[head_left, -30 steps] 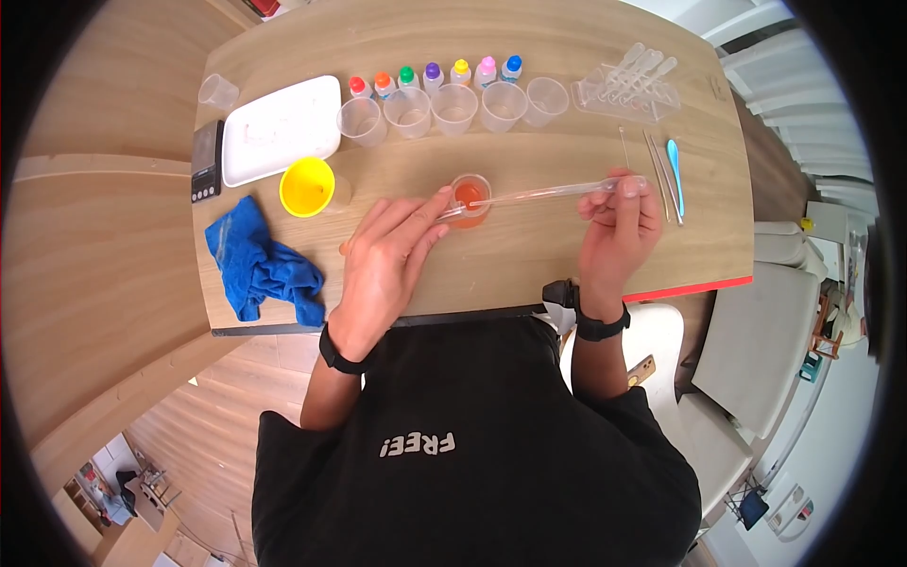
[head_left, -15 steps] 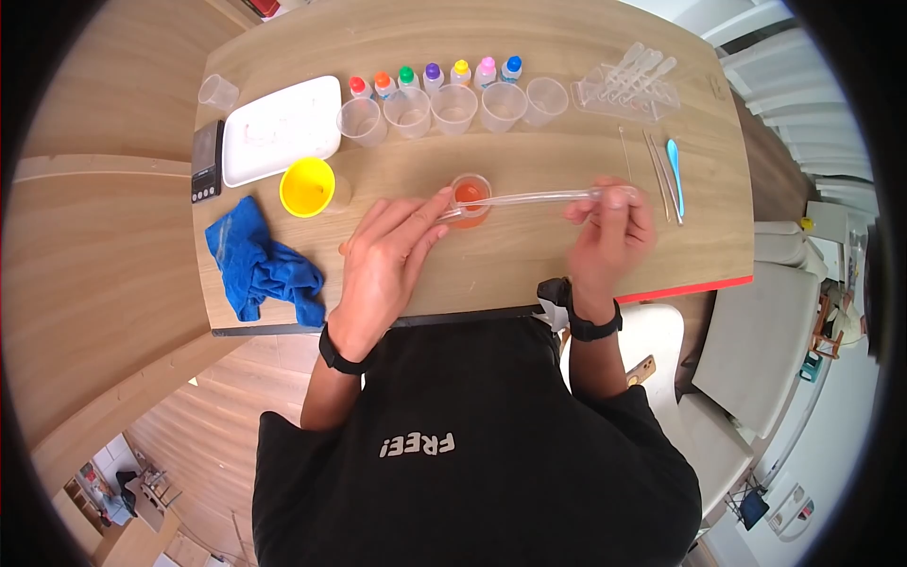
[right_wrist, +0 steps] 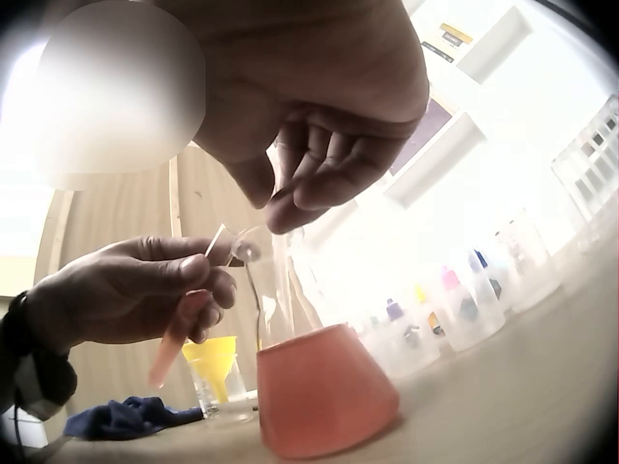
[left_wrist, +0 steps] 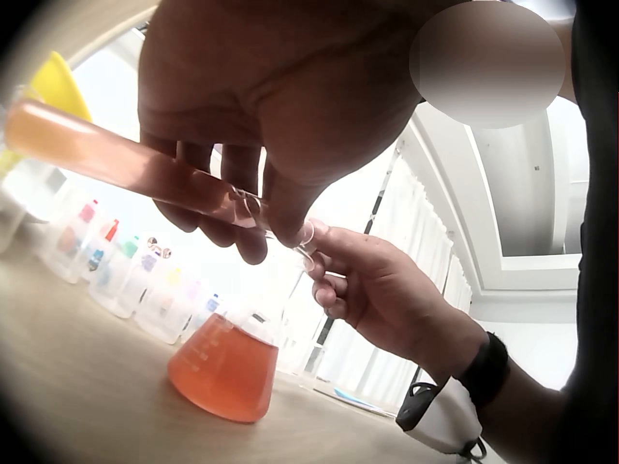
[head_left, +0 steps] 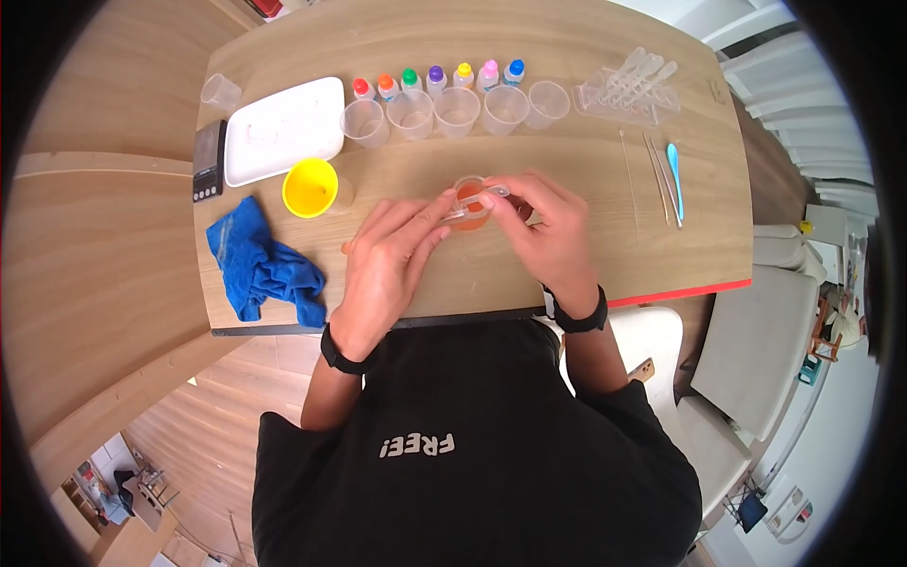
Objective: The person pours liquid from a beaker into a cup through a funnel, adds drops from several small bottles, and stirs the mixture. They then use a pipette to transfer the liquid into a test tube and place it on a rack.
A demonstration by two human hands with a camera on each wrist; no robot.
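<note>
A conical flask (left_wrist: 227, 367) of orange-red liquid stands on the table in front of the person; seen from the head, both hands are over it. My left hand (head_left: 383, 255) holds a tilted test tube (left_wrist: 135, 164) near its mouth, with similar reddish liquid inside. Pinched between thumb and forefinger of my right hand (head_left: 553, 227) is a clear plastic dropper pipette (head_left: 498, 191), foreshortened from above. The right fingertips are close to the test tube's mouth. The pipette's lower end is hard to make out against the flask.
A row of clear cups (head_left: 456, 113) stands before several colour-capped bottles (head_left: 436, 79). Leftward are a yellow funnel (head_left: 310, 187), blue cloth (head_left: 265, 269), white tray (head_left: 283, 132) and scale (head_left: 208, 161). To the right lie a pipette rack (head_left: 628, 94) and a blue-ended tool (head_left: 673, 180).
My right hand has come left from the table's right side to above the flask. The pipette, stretched out sideways before, now appears short from above. My left hand stays put.
</note>
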